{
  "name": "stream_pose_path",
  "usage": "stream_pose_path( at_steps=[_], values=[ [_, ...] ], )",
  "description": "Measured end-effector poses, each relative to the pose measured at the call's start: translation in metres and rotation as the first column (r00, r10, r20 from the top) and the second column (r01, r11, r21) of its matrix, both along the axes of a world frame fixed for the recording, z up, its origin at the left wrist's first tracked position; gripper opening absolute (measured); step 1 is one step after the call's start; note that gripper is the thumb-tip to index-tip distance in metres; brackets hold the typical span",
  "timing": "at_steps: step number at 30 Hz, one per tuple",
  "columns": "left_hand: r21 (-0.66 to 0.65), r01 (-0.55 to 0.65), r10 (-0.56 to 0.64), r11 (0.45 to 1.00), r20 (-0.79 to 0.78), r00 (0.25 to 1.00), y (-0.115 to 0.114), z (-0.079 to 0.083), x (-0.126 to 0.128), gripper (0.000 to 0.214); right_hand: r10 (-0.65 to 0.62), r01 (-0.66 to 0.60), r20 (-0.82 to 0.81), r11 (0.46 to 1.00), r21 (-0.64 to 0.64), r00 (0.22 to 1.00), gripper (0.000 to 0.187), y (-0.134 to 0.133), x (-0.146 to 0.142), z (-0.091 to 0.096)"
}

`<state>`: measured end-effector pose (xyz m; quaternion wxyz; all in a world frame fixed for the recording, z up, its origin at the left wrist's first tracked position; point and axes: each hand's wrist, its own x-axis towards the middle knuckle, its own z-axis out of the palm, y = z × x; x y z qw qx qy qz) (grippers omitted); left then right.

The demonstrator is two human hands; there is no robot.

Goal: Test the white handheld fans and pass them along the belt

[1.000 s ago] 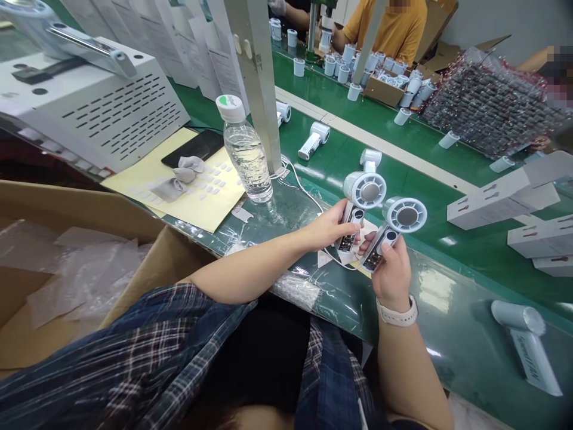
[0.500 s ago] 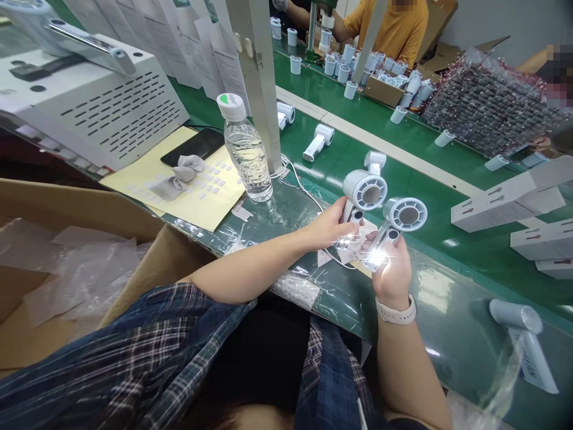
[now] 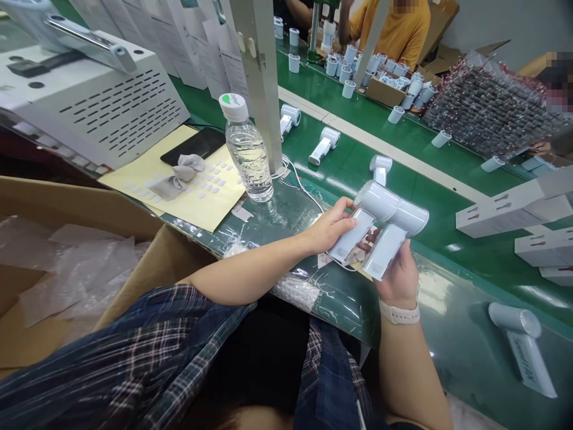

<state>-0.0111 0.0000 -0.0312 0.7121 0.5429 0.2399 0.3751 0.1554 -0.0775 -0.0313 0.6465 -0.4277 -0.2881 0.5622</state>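
In the head view, a pale-blue handheld fan [image 3: 353, 237] is gripped by the left hand [image 3: 332, 228], a second fan [image 3: 385, 251] by the right hand [image 3: 400, 278]; both are held side by side above the green bench [image 3: 456, 319], near a capped water bottle [image 3: 249, 154].

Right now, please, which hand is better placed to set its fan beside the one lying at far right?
Probably the right hand: holding its fan, it is clearly nearer the lying fan; the left hand, holding another fan, is farther away.
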Motion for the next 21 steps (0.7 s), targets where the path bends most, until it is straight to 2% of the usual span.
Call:
stream_pose_path(
  at_steps=[3, 6, 9, 13, 16, 21],
  values=[
    [0.015, 0.030, -0.031, 0.999, 0.064, 0.997, -0.0019, 0.0022, -0.0018, 0.050, -0.021, 0.021, -0.017, 1.000, -0.019, 1.000, 0.047, -0.0024, -0.0028, 0.0002],
    [0.008, 0.080, -0.080, 0.997, 0.138, 0.987, -0.0026, 0.0055, -0.0023, 0.054, -0.100, 0.099, 0.025, 0.995, 0.033, 0.995, 0.040, -0.0038, -0.0031, 0.0028],
    [-0.071, 0.102, -0.085, 0.992, 0.217, 0.972, -0.0020, 0.0071, -0.0006, 0.058, -0.102, 0.099, 0.035, 0.992, 0.075, 0.994, 0.031, -0.0038, -0.0014, 0.0071],
    [-0.231, 0.166, -0.110, 0.959, 0.236, 0.965, 0.0002, 0.0076, 0.0010, 0.063, -0.034, 0.034, -0.028, 0.999, 0.007, 0.999, 0.037, -0.0033, 0.0024, 0.0086],
    [-0.341, 0.196, -0.131, 0.920, 0.203, 0.970, 0.0028, 0.0073, 0.0010, 0.051, -0.026, 0.024, -0.062, 0.999, -0.030, 0.998, 0.039, -0.0033, 0.0037, 0.0073],
    [-0.416, 0.127, -0.026, 0.900, 0.240, 0.970, 0.0064, 0.0047, 0.0019, 0.031, 0.005, -0.004, -0.097, 1.000, 0.009, 0.995, 0.027, -0.0027, 0.0030, 0.0052]
  ],
)
